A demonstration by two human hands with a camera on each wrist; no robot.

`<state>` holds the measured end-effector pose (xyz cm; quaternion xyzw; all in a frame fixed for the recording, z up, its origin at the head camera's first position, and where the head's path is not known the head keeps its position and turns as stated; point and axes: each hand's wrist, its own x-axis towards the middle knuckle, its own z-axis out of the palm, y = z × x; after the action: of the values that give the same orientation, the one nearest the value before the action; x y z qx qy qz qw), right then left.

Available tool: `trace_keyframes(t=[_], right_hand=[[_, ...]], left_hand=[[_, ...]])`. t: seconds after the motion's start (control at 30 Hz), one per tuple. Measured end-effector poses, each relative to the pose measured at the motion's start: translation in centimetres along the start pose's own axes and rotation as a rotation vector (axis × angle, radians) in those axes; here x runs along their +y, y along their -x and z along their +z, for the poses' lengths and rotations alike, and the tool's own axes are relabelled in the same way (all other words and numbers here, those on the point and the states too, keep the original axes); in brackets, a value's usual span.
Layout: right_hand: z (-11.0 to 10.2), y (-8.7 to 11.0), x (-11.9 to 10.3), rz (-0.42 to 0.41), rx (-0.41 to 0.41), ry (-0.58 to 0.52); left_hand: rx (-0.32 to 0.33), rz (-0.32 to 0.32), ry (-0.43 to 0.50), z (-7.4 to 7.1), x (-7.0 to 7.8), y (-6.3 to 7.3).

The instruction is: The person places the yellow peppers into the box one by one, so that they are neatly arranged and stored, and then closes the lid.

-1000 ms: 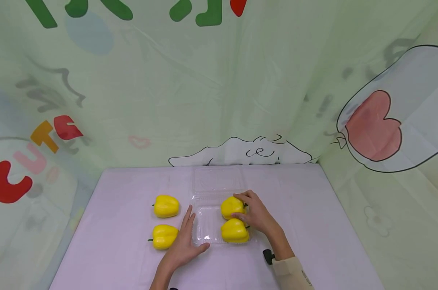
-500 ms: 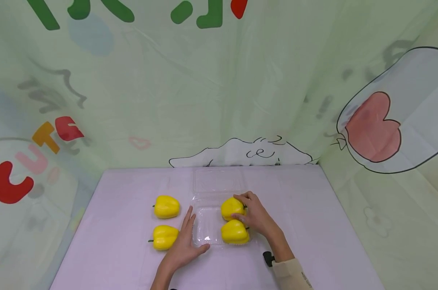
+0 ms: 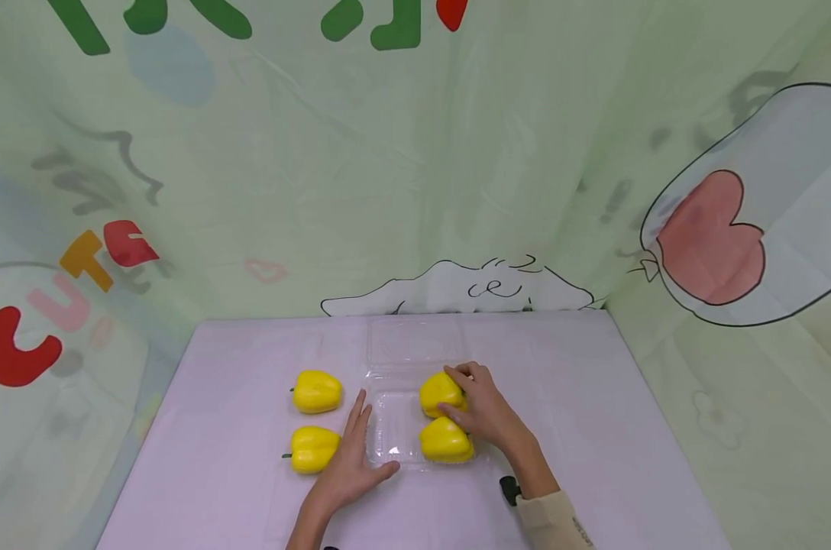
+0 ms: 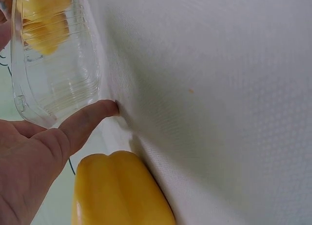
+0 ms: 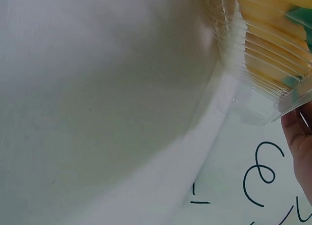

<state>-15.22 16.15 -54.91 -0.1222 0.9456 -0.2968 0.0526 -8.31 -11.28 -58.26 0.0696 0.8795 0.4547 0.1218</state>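
Observation:
A clear plastic clamshell container (image 3: 396, 424) lies open on the table, its lid (image 3: 414, 341) folded back on the far side. Two yellow bell peppers sit in its right half, a far pepper (image 3: 436, 393) and a near pepper (image 3: 446, 441). My right hand (image 3: 484, 409) holds the far one between thumb and fingers. My left hand (image 3: 350, 470) lies along the container's left side, fingers straight and thumb spread. In the left wrist view its fingertip touches the cloth beside the container wall (image 4: 63, 83). The right wrist view shows the ribbed wall (image 5: 263, 83) with yellow behind it.
Left of the container lie two more yellow bell peppers, a far-left pepper (image 3: 317, 392) and a near-left pepper (image 3: 314, 449) partly behind my left hand. White cloth (image 3: 594, 473) covers the table. Printed fabric walls (image 3: 415, 183) rise at the back and sides.
Almost nothing differs. My right hand stays on the far pepper with at most a tiny shift of the fingers, and the left hand keeps its place.

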Motion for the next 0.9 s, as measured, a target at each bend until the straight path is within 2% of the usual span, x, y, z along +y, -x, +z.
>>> trace_keyframes(t=[0.17,0.33,0.63,0.9], right_hand=[[0.1,0.1,0.2,-0.035,0.039,0.103],[0.2,0.1,0.3,-0.045,0.061,0.141],[-0.1,0.6,0.2,-0.054,0.083,0.104],[-0.8,2.4,0.7,-0.044,0.107,0.009]], left_hand=[[0.008,0.0,-0.004,0.0,0.1,0.0],[0.007,-0.004,0.001,0.0,0.1,0.0],[0.003,-0.008,0.0,0.1,0.0,0.0],[0.006,-0.01,-0.006,0.0,0.1,0.0]])
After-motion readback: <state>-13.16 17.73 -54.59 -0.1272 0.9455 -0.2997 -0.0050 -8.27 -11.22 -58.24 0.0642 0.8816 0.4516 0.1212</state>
